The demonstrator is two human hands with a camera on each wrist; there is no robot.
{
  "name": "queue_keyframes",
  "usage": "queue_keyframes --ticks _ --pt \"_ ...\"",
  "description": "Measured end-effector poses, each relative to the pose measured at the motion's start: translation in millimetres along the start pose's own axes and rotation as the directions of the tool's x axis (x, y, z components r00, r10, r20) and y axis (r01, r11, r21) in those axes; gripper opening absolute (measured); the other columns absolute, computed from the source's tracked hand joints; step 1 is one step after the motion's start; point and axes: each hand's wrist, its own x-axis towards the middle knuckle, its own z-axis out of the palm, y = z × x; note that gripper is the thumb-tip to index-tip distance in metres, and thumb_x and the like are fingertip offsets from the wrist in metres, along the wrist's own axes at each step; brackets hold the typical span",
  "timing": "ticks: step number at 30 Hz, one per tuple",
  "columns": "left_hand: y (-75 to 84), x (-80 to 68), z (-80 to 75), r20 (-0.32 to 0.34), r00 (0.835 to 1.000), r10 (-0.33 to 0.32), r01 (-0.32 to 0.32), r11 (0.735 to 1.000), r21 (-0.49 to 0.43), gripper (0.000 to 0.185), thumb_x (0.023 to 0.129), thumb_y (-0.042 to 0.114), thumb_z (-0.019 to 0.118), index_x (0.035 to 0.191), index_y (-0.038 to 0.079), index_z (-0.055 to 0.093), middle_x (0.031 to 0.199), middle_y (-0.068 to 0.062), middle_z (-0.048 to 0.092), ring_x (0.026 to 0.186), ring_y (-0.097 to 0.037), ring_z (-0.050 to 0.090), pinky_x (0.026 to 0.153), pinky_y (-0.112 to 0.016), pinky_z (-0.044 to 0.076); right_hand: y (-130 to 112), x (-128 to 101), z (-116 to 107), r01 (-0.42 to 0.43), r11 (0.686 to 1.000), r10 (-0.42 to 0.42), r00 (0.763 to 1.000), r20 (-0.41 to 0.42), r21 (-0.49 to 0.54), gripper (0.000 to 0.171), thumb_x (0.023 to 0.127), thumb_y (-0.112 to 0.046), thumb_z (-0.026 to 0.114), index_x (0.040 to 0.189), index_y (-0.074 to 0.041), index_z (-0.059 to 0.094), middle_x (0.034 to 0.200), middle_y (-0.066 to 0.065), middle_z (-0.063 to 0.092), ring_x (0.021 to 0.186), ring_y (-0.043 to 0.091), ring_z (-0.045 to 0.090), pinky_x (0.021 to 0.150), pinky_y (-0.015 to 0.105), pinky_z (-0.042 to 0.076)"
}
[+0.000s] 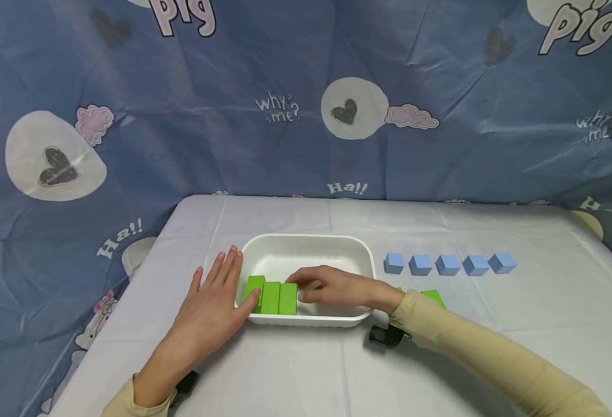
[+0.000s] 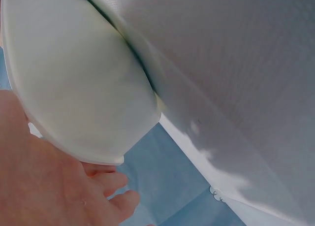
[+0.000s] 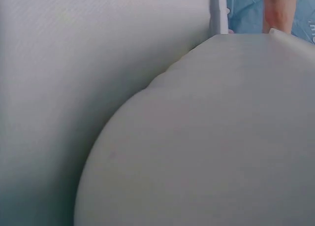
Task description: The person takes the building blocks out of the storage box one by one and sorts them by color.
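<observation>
A white rectangular tray (image 1: 327,319) stands on the table, with three green blocks (image 1: 270,298) side by side in its near left corner. Flat along the left rim lies my left hand (image 1: 214,310), fingers straight, its thumb over the rim against the leftmost block. The left wrist view shows the same hand (image 2: 59,186) beside the tray's outer wall (image 2: 88,88). My right hand (image 1: 337,286) reaches into the tray from the right, index finger and thumb curled at the rightmost green block (image 1: 287,299). The tray's wall (image 3: 206,137) hides this hand in the right wrist view.
Several light blue cubes (image 1: 448,265) form a row right of the tray. Another green block (image 1: 433,297) shows partly behind my right sleeve (image 1: 473,341), and a sliver of green peeks out near the wrist. A blue printed cloth (image 1: 295,150) hangs behind the white-covered table (image 1: 285,370).
</observation>
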Motion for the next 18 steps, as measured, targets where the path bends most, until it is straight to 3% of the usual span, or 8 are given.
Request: queue_keyframes --ticks 6,13,18 --pt "-0.5 1.1 1.2 0.012 1.0 -0.006 0.006 1.0 -0.004 0.083 0.099 0.056 0.043 0.157 0.004 0.015 0.164 -0.012 0.01 0.15 -0.03 0.006 0.114 -0.061 0.004 1.9 3.5 -0.6 0.044 0.991 -0.042 0.999 -0.018 0.128 0.031 0.096 -0.005 0.059 0.127 -0.005 0.06 0.124 0.004 0.063 0.117 0.02 0.06 0.098 0.03 0.046" --pt "0.0 0.8 1.6 0.006 1.0 -0.006 0.006 1.0 0.0 0.084 0.099 0.057 0.041 0.157 0.002 0.015 0.163 -0.014 0.012 0.149 -0.031 0.008 0.113 -0.061 0.005 3.7 5.3 1.5 -0.02 0.949 0.043 0.997 -0.067 0.315 0.024 0.092 -0.003 0.062 0.116 0.001 0.061 0.112 0.009 0.063 0.096 0.021 0.067 0.084 0.036 0.055" --pt "0.4 0.6 1.3 0.006 1.0 -0.008 0.008 1.0 0.0 0.083 0.1 0.056 0.042 0.157 0.003 0.015 0.163 -0.013 0.012 0.149 -0.031 0.008 0.113 -0.061 0.005 3.9 5.3 2.7 -0.044 0.914 0.074 0.995 -0.06 0.402 0.022 0.093 0.0 0.06 0.114 0.002 0.061 0.111 0.012 0.061 0.093 0.023 0.067 0.083 0.041 0.056"
